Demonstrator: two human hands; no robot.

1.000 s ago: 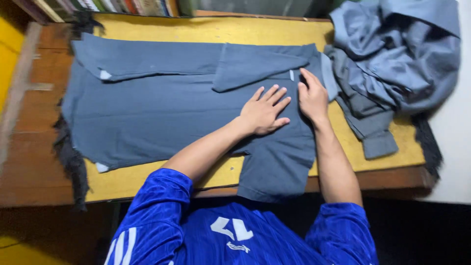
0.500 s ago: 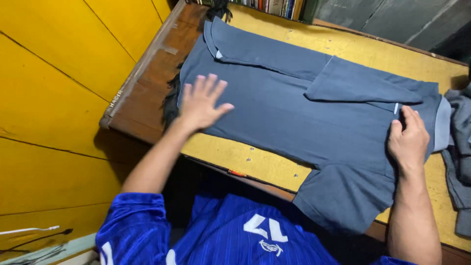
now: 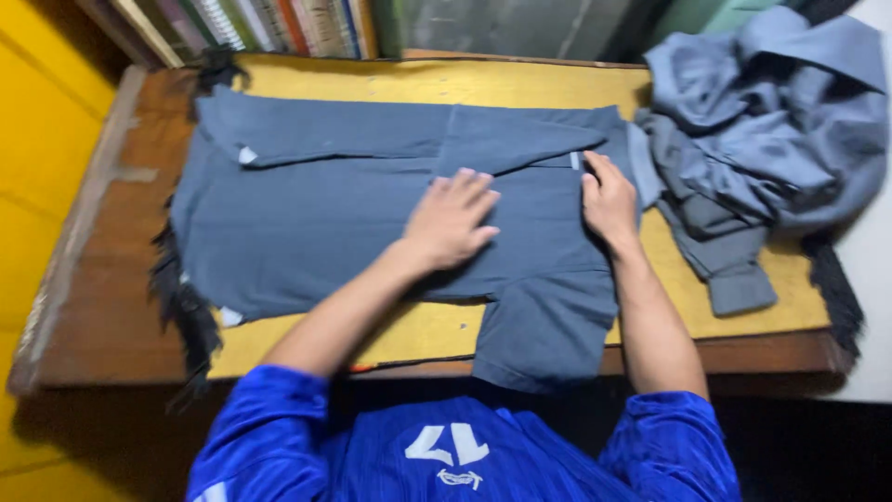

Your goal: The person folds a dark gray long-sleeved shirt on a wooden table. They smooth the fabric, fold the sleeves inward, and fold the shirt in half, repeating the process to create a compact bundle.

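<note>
**Grey shirt flat on table, both palms pressing**

Head view: grey shirt (image 3: 353,223) lies spread across the yellow-topped table (image 3: 557,88), collar end toward the right, hem toward the left; far sleeve folded in over the body, near sleeve (image 3: 548,325) hanging off the front edge of the table; left hand (image 3: 451,218) rests flat on the chest area, fingers spread and extended, gripping nothing; right hand (image 3: 609,200) lies just beside the collar, fingers loosely straight, palm down on the cloth, nothing pinched as far as the frame shows; the two hands are near each other but apart.

Handling judgement: fabric looks thin, soft and light; drapes limp over the edge, holds no shape unaided; likely slides easily on the smooth top, so flat pressure steadies it; best holds appear to be shoulder seam, collar or sleeve cuff, where layers give thickness.

Surroundings: heap of grey garments (image 3: 762,121) crumpled at the right end, touching the shirt's collar side; row of book spines (image 3: 269,23) behind the table; yellow wall (image 3: 37,121) on the left; dark fringe (image 3: 186,307) along the table edges.
</note>
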